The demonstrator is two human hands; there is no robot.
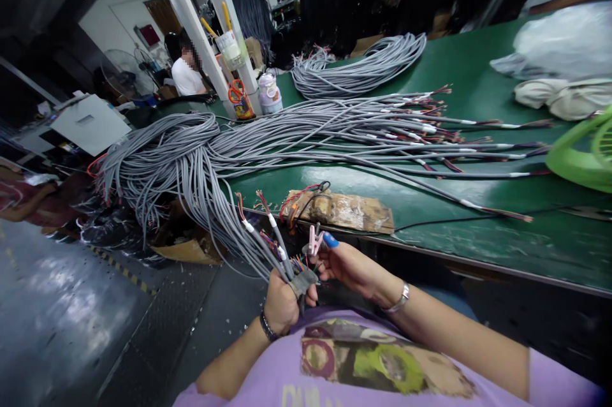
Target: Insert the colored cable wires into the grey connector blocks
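Note:
My left hand (281, 303) is closed around several grey cables (270, 252), in front of my chest. A grey wrap (304, 281) covers part of its thumb. White bands and bare coloured wire ends show above this grip. Close by on the right, my right hand (345, 265) has its fingers curled beside thin coloured wires (299, 262). A blue cover (329, 240) sits on its thumb, which points up. A pink clothespin (314, 242) stands between thumb and fingers; whether the fingers grip it or the wires I cannot tell.
A large bundle of grey cables (268, 136) lies along the green table (478, 247). At its front edge is a worn wooden block (356, 212). Farther back are a cable coil (358, 69) and a purple-white container (270, 93). A green plastic object (581, 152) stands right. Another person (187, 78) sits behind.

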